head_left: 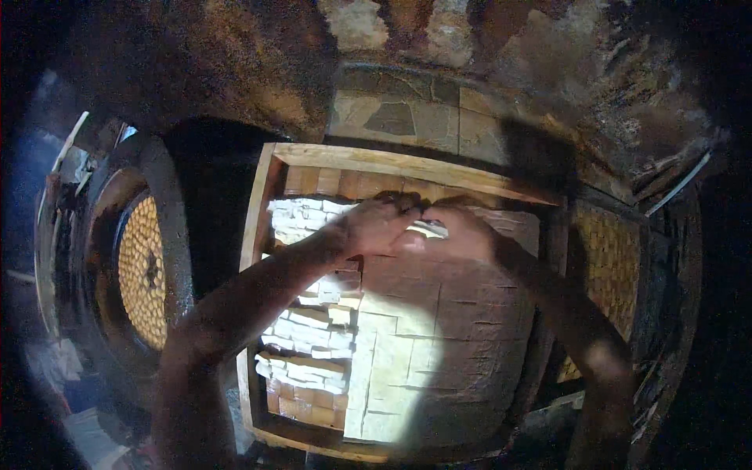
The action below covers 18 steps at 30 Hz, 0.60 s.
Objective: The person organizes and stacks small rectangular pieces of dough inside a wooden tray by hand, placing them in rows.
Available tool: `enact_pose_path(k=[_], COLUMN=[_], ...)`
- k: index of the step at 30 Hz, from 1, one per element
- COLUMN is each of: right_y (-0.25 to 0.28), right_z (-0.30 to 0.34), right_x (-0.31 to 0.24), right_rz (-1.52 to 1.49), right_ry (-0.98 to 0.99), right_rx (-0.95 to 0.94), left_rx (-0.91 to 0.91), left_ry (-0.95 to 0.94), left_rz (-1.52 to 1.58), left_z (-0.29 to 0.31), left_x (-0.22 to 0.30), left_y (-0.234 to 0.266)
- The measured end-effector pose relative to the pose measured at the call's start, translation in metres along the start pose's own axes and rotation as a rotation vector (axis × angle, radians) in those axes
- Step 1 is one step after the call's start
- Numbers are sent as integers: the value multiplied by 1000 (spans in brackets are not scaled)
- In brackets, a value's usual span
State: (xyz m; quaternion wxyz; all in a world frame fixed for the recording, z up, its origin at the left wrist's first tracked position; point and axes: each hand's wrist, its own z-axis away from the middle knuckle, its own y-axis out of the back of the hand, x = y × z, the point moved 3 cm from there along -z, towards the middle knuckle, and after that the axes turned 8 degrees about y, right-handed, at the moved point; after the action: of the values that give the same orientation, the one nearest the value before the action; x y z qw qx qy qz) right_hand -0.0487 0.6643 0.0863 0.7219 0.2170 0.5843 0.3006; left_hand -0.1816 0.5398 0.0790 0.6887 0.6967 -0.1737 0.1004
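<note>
Near the far side of a wooden-framed tray (pixel 258 204), my two hands meet. My left hand (pixel 380 225) is closed, with its fingers bent at one end of a small pale piece (pixel 428 228) that looks like tofu. My right hand (pixel 462 233) curls around the same piece from the other side; part of it is hidden by the fingers. Below my hands lies a large pale slab (pixel 392 345), scored by cut lines into blocks, half in shadow. Along the tray's left side, white pieces (pixel 305 333) stand in tight rows on a brown woven base (pixel 301 403).
At the left stands a large dark round rim (pixel 180 235) around a yellowish, bumpy surface (pixel 141 274). A woven panel (pixel 607 266) in a dark frame is at the right. Beyond the tray are stone slabs (pixel 399 113) and a stained wall (pixel 533 55). Much is in deep shadow.
</note>
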Motion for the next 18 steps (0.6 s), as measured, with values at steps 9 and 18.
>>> enact_pose_path(k=[9, 18], right_y=[-13, -15], right_z=[4, 34], right_x=[1, -19], right_rz=[292, 303], right_ry=[44, 275], right_rx=[185, 312], left_rx=[-204, -148], left_ry=[251, 214], left_rz=[56, 38], left_z=[0, 8], left_x=[4, 35], left_y=[-8, -11])
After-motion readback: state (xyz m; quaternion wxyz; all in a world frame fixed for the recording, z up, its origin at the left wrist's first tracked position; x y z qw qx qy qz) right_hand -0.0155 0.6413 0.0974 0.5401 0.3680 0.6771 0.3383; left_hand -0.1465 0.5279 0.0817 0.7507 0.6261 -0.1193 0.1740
